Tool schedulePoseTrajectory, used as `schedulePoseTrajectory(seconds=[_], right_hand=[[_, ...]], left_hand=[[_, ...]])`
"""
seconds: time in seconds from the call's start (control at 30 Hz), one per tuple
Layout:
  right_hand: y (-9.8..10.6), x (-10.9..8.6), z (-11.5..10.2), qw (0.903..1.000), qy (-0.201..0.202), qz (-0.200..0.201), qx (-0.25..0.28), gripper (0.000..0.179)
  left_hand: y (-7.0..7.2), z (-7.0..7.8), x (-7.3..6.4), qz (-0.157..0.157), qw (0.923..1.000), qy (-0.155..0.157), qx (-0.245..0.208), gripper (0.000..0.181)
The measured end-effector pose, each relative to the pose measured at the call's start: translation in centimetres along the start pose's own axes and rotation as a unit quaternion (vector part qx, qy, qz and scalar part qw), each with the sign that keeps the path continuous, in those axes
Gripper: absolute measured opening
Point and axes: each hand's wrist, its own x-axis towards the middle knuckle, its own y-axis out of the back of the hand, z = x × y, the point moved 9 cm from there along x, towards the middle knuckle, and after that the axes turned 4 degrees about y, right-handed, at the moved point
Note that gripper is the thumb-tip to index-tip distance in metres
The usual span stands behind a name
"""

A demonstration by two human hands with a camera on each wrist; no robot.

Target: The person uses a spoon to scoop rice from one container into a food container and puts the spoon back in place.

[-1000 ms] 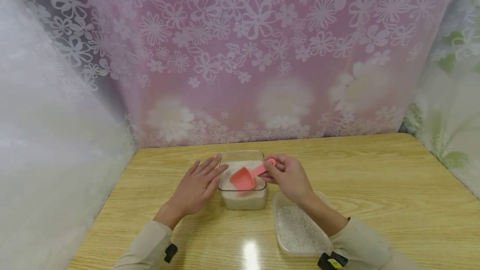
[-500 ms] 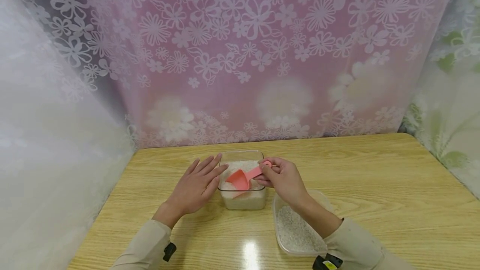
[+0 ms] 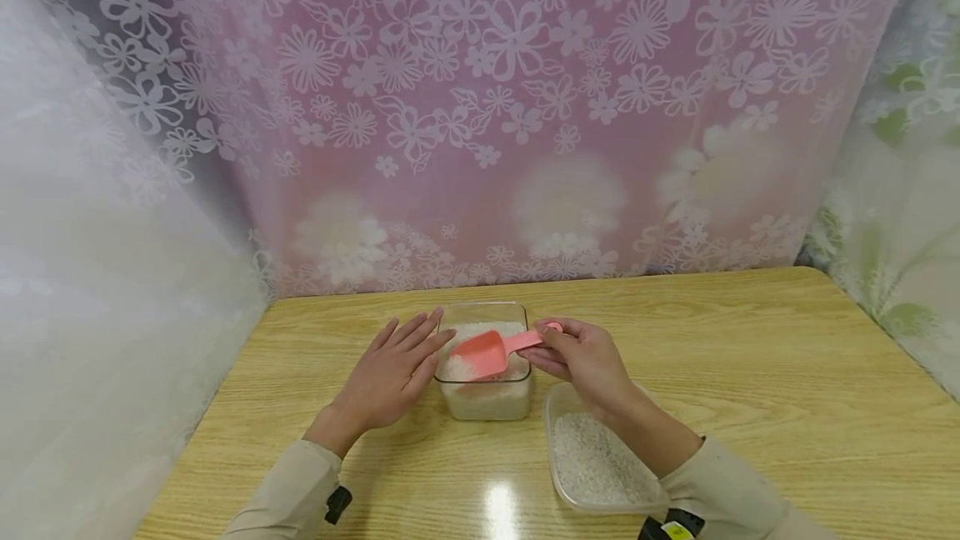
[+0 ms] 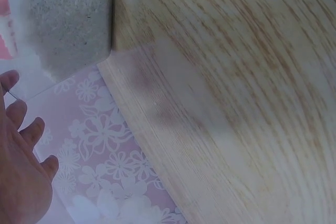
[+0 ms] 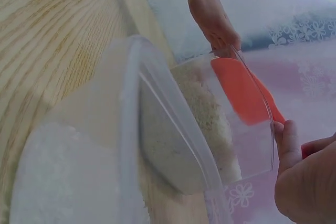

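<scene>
My right hand (image 3: 588,365) pinches the handle of a pink scoop (image 3: 486,354) between thumb and fingers. The scoop's bowl lies inside a clear square container (image 3: 483,312), low over white, rice-like grains (image 3: 487,327). Some of these grains show at the front of the scoop's bowl. My left hand (image 3: 393,377) is spread flat, its fingertips right at the container's left rim. In the right wrist view, the orange-looking scoop (image 5: 239,90) shows through the container's wall (image 5: 257,156). The left wrist view shows my left hand's curved fingers (image 4: 32,132) beside the container.
A second, frosted plastic tub (image 3: 553,448) holding greyish grains stands nearer on the right, partly under my right forearm. Both containers stand on a wood-grain table (image 3: 787,373). Floral curtains (image 3: 465,107) hang behind and at both sides.
The scoop dipped leftward into the grains, then levelled, with grains now at its front. My right hand shifted left and then back right. The left hand stayed in place.
</scene>
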Motion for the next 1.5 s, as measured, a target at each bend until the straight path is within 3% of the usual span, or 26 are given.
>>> schedulePoseTrajectory(seconds=[0.53, 0.9, 1.13, 1.5], right_hand=[[1.8, -0.5, -0.2, 0.9945, -0.019, 0.018, 0.102, 0.037], [3.5, -1.7, -1.4, 0.9906, -0.013, 0.015, 0.135, 0.036], [6.0, -3.4, -2.3, 0.9803, -0.003, -0.004, 0.198, 0.017], [10.5, -6.3, -2.4, 0.9683, -0.006, -0.03, 0.248, 0.023]], left_hand=[[0.0, -0.1, -0.1, -0.004, 0.9994, 0.011, -0.032, 0.044], [0.0, -0.1, -0.1, 0.009, 0.9993, 0.007, -0.036, 0.042], [-0.1, 0.1, -0.1, 0.007, 0.9993, 0.006, -0.036, 0.042], [-0.2, -0.1, -0.1, -0.001, 0.9988, 0.018, -0.045, 0.042]])
